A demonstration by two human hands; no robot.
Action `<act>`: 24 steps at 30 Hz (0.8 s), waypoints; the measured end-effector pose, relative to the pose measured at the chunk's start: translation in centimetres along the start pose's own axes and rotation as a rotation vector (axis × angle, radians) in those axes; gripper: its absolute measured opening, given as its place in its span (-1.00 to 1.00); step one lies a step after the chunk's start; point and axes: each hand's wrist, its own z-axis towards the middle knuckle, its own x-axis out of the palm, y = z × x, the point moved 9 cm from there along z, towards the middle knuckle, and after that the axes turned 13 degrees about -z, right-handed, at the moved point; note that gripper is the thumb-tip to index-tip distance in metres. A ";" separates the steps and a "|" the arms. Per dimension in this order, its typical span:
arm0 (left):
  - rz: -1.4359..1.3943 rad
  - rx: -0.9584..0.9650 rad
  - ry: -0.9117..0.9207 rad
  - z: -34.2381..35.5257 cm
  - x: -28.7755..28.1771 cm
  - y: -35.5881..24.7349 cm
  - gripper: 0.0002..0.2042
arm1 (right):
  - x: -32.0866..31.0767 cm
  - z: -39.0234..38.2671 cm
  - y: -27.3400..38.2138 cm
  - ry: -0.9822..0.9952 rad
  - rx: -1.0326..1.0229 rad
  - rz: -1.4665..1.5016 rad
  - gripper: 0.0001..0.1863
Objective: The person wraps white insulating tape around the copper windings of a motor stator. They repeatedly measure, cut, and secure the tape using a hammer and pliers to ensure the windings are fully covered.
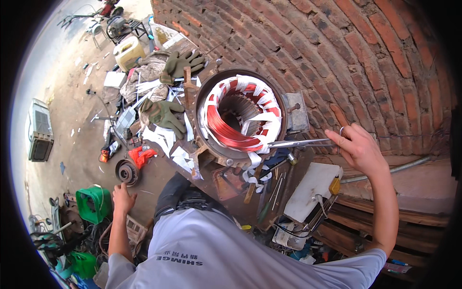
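Reaching in from the side, the right hand [359, 147] grips the handles of long scissors [303, 143], their tips at the white tape [273, 118] wrapped around the red winding [225, 131]. The winding sits inside a round metal housing [198, 102] on the bench [210, 177], near the brick wall [332, 62]. The main danger, I judge, is nicked wire: if the blades slip past the tape or go too deep, they could scrape the red strands (a small scratch would be easy to overlook). A loose strip [254, 159] hanging at the housing's near side might snag on the blades and drag the wrapping slack. The left hand [124, 199] is well apart, fingers loosely parted and apparently empty, so it steadies nothing; a hard tug could shift the tape. Whether the tips touch it, I cannot tell.
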 end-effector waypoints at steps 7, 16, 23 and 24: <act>-1.056 0.388 -0.040 -2.0 -5.4 -16.7 -0.74 | 1.0 1.5 0.0 0.017 -0.081 -0.075 -0.38; -0.366 1.253 -0.092 -14.6 -11.2 -43.8 -0.77 | 3.4 0.3 0.2 -0.045 -0.059 0.028 -0.35; -0.305 1.269 -0.143 -14.5 -9.2 -44.7 -0.75 | 3.3 -0.8 1.0 -0.075 -0.011 0.012 -0.37; -0.326 1.272 -0.158 -14.5 -9.1 -44.6 -0.76 | 3.5 -0.9 1.0 -0.083 -0.014 0.018 -0.38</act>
